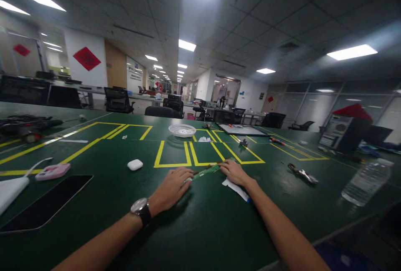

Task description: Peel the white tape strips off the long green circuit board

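Observation:
A long narrow green circuit board lies on the dark green table between my two hands. My left hand, with a wristwatch on its wrist, rests palm down with its fingers curled over the board's left end. My right hand pinches the board's right end with bent fingers. A small white slip of paper lies under my right wrist.
Yellow tape boxes mark the table. A white earbud case, a pink device, a dark tablet lie left. A white basket and a flat panel sit farther back. Pliers and a water bottle lie right.

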A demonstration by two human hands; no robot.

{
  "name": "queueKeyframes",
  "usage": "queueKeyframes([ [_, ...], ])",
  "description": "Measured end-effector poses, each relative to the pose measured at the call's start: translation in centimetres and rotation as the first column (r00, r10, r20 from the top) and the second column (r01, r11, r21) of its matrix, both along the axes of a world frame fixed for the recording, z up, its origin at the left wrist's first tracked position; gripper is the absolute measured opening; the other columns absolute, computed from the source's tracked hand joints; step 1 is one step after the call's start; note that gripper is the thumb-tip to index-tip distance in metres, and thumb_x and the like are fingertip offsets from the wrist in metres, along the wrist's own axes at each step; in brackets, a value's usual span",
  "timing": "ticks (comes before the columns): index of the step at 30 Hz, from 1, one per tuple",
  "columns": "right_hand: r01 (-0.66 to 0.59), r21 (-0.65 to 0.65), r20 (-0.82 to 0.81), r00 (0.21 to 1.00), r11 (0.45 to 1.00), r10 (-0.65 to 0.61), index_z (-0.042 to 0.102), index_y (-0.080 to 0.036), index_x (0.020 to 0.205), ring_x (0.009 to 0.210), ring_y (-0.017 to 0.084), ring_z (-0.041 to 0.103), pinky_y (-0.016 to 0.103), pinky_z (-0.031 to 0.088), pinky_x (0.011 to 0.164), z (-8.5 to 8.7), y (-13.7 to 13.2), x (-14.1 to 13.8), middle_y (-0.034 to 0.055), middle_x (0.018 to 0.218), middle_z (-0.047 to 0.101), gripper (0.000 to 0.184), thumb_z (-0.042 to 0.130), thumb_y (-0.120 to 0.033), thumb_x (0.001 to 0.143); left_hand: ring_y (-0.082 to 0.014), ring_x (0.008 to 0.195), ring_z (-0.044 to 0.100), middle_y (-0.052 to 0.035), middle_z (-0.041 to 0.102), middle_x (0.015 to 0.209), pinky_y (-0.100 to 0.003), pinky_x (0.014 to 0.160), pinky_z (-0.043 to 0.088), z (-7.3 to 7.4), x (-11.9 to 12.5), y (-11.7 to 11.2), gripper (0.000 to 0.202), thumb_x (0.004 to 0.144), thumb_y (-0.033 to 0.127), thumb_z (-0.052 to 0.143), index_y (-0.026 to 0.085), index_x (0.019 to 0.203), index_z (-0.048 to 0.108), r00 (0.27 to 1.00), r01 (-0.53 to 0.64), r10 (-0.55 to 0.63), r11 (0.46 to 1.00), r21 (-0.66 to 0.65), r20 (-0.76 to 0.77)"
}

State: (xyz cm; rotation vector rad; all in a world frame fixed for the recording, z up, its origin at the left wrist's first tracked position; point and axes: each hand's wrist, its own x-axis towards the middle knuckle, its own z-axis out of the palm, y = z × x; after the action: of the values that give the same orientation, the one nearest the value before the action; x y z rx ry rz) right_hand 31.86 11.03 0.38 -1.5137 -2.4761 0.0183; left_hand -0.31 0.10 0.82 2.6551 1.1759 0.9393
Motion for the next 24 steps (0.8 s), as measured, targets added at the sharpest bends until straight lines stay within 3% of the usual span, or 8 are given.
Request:
queueKeyframes([
  [3,-0.220,-0.038,-0.066,0.974,0.975,0.218,0.062,-0.024,0.129,0.126,0.025,0.050,0.042,0.037,0.106,0.8,-1.3,-2.3,0.0089,0.135,0.058,0.043,0.035,-0.043,0.101,-0.0228,0.118,0.053,-0.0054,0.063,0.124,-0.042,0.101,0.040,0.2,-0.4,0.2,0.024,0.102,0.025,0.040,0.023,0.116,0.059,0.999,-0.018,0.018,1.000,0.002,0.050],
  [6,-0.443,-0.042,-0.140,0.890,0.895,0.434,0.064,-0.022,0.124,0.123,0.021,0.053,0.037,0.037,0.108,1.6,-3.3,-5.2,0.0084,0.133,0.060,0.037,0.042,-0.039,0.100,-0.0230,0.116,0.054,-0.0057,0.063,0.122,-0.042,0.101,0.041,0.1,-0.7,0.3,0.023,0.101,0.024,0.043,0.022,0.117,0.058,0.997,-0.032,0.033,0.999,-0.016,0.063],
  [11,-0.617,-0.048,-0.212,0.775,0.786,0.596,0.065,-0.020,0.115,0.119,0.020,0.056,0.035,0.039,0.105,2.4,-6.3,-9.4,0.0085,0.130,0.062,0.025,0.055,-0.029,0.095,-0.0233,0.117,0.054,-0.0046,0.061,0.126,-0.041,0.098,0.043,-0.2,-0.3,-0.2,0.025,0.098,0.027,0.051,0.025,0.122,0.055,1.000,-0.005,0.004,0.997,-0.075,-0.013],
  [13,-0.630,-0.028,-0.219,0.761,0.776,0.610,0.065,-0.020,0.111,0.116,0.019,0.058,0.034,0.041,0.103,2.5,-6.4,-9.7,0.0075,0.125,0.064,0.021,0.056,-0.024,0.093,-0.0233,0.119,0.054,-0.0045,0.059,0.129,-0.041,0.099,0.043,-0.3,0.0,-0.4,0.028,0.097,0.028,0.054,0.026,0.124,0.054,0.999,-0.006,0.003,0.997,-0.082,-0.032],
  [15,-0.528,0.017,-0.185,0.833,0.849,0.522,0.067,-0.019,0.106,0.109,0.019,0.060,0.033,0.042,0.099,2.7,-5.7,-8.7,0.0071,0.116,0.068,0.019,0.054,-0.021,0.093,-0.0237,0.121,0.052,-0.0049,0.058,0.131,-0.041,0.100,0.042,-0.5,0.2,-0.4,0.029,0.096,0.030,0.056,0.026,0.125,0.053,0.999,-0.027,0.024,0.996,-0.081,-0.048],
  [18,-0.150,0.115,-0.088,0.983,0.982,0.161,0.069,-0.017,0.100,0.100,0.022,0.061,0.034,0.044,0.091,2.9,-3.9,-5.6,0.0096,0.103,0.069,0.020,0.051,-0.020,0.091,-0.0260,0.126,0.050,-0.0061,0.055,0.135,-0.044,0.102,0.040,-1.0,0.3,-0.4,0.032,0.095,0.034,0.058,0.026,0.125,0.054,0.994,-0.068,0.061,0.995,-0.076,-0.096],
  [21,0.159,0.081,0.029,0.986,0.984,-0.162,0.068,-0.016,0.107,0.099,0.026,0.061,0.033,0.046,0.083,2.7,-2.5,-2.3,0.0144,0.106,0.067,0.026,0.059,-0.028,0.085,-0.0287,0.128,0.049,-0.0070,0.054,0.136,-0.047,0.103,0.040,-1.4,0.3,-0.4,0.029,0.094,0.037,0.058,0.025,0.120,0.059,0.984,-0.109,0.098,0.992,-0.069,-0.147],
  [24,0.231,0.005,0.086,0.969,0.973,-0.230,0.069,-0.015,0.106,0.097,0.028,0.062,0.034,0.046,0.077,2.3,-1.9,-0.7,0.0166,0.108,0.066,0.031,0.060,-0.033,0.083,-0.0293,0.127,0.050,-0.0085,0.055,0.135,-0.048,0.103,0.040,-1.6,0.4,-0.4,0.029,0.094,0.039,0.057,0.024,0.119,0.060,0.980,-0.135,0.123,0.988,-0.070,-0.156],
])
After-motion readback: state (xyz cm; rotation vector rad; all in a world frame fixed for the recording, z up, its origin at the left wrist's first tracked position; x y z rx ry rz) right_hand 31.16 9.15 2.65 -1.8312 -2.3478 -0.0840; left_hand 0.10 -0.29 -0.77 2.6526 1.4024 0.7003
